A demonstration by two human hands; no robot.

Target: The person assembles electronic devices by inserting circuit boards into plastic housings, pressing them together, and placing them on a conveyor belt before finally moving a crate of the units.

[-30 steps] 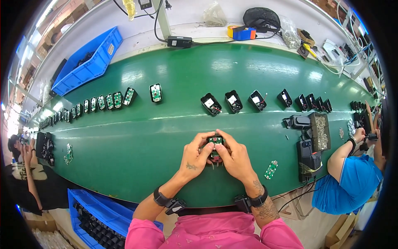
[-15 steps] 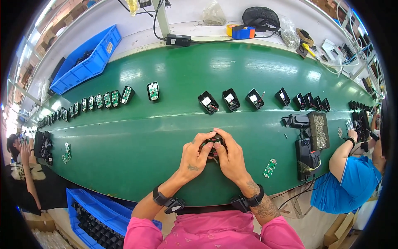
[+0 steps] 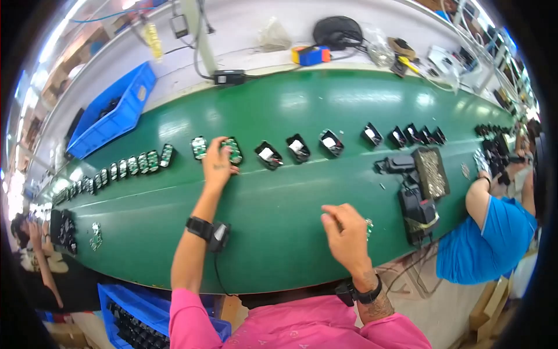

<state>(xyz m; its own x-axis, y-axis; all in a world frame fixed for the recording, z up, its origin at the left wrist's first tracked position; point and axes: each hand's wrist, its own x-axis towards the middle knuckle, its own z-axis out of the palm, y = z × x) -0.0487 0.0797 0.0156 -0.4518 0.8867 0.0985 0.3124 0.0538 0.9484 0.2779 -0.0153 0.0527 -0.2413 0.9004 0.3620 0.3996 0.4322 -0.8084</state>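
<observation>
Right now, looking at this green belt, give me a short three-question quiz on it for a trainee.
1. True or false: the left hand is touching a green board on the belt.
2. Which is nearest the right hand? A) the blue bin B) a small board at the belt's near edge C) the black fan
3. Fill in: the open black cases lie in a row to the ___ of the left hand.

Key
1. True: its fingers rest on the board.
2. B: the small board lies just beside that hand; the blue bin and the fan are far off beyond the belt.
3. Right.
</observation>
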